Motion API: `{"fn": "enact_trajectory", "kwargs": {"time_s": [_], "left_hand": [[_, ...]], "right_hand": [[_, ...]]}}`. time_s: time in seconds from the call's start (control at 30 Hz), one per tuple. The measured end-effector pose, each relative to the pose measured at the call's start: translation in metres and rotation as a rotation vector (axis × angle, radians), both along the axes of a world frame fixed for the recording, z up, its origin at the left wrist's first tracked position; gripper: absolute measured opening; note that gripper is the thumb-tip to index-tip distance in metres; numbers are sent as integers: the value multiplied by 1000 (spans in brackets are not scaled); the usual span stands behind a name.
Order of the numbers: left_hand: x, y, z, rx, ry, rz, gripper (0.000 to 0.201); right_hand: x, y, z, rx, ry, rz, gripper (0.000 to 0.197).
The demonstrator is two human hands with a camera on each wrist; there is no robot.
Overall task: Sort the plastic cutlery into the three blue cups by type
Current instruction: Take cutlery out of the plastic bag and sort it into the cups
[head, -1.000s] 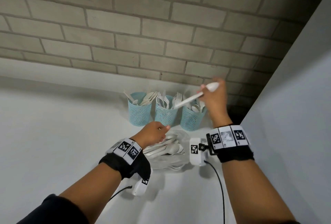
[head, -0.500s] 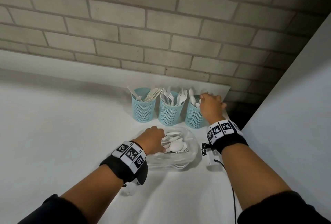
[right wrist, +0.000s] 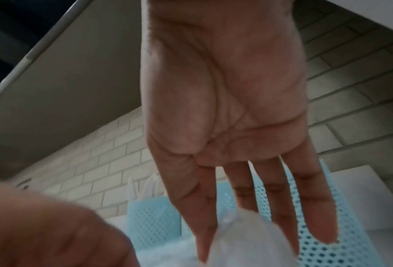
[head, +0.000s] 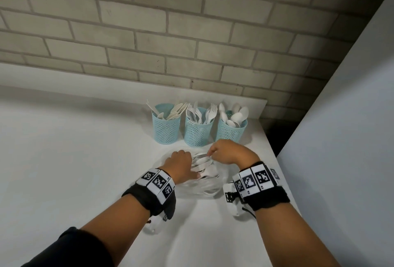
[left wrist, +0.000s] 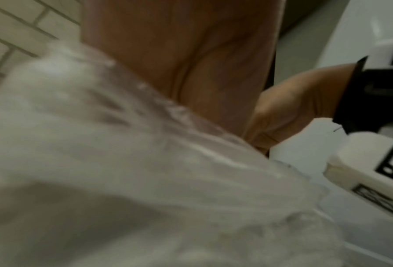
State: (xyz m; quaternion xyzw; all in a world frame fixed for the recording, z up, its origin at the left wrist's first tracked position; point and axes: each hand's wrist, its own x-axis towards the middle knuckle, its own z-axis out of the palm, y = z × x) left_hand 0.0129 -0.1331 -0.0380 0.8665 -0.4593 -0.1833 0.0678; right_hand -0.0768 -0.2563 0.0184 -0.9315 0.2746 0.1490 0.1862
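Note:
Three blue mesh cups stand in a row at the back: knives in the left cup point(head: 166, 130), forks in the middle cup point(head: 198, 133), spoons in the right cup point(head: 231, 132). In front of them lies a clear plastic bag point(head: 210, 187) with several white cutlery pieces point(head: 202, 163) inside. My left hand point(head: 181, 163) grips the bag's left side with curled fingers; the left wrist view shows the bag point(left wrist: 145, 162) blurred and close. My right hand point(head: 223, 152) reaches into the bag from the right, with thumb and forefinger pinching a white piece point(right wrist: 239, 234). Its type is not clear.
The white table point(head: 85, 160) ends at a brick wall point(head: 170, 42) behind the cups. A pale panel point(head: 341, 138) stands close on the right, with a dark gap point(head: 277, 136) at the table's right edge. Open table surface lies to the left.
My right hand carried a spoon to the right cup, let it go there, and came back down to the bag. The left hand stayed on the bag.

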Motion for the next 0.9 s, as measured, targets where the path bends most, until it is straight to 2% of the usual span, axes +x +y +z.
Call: {"fn": "enact_trajectory", "kwargs": {"time_s": [0.07, 0.17, 0.3, 0.37, 0.53, 0.6, 0.73, 0.8, 0.83, 0.9], "left_hand": [[3, 2, -1, 29, -2, -8, 67], [5, 7, -4, 92, 12, -10, 69], [12, 12, -9, 65, 54, -21, 65], [15, 13, -9, 35, 63, -30, 61], [16, 17, -6, -89, 132, -21, 51], [17, 18, -4, -173, 158, -15, 37], [19, 23, 2, -250, 141, -25, 37], [19, 24, 2, -273, 207, -41, 26], [20, 23, 2, -296, 278, -31, 18], [18, 23, 6, -347, 426, 7, 14]], "right_hand": [[-3, 3, -11, 0, 39, -13, 42], [-10, 8, -23, 50, 1, 15, 55], [-16, 6, -31, 63, -210, -72, 39], [-17, 6, -32, 73, -250, -114, 36], [-21, 7, -30, 176, -354, -217, 39], [-23, 5, -31, 215, -386, -256, 42], [-27, 1, -33, 268, -451, -361, 44], [-28, 0, -35, 266, -457, -390, 44], [-28, 0, -36, 263, -445, -390, 46], [-29, 0, -37, 260, -408, -370, 48]]}}
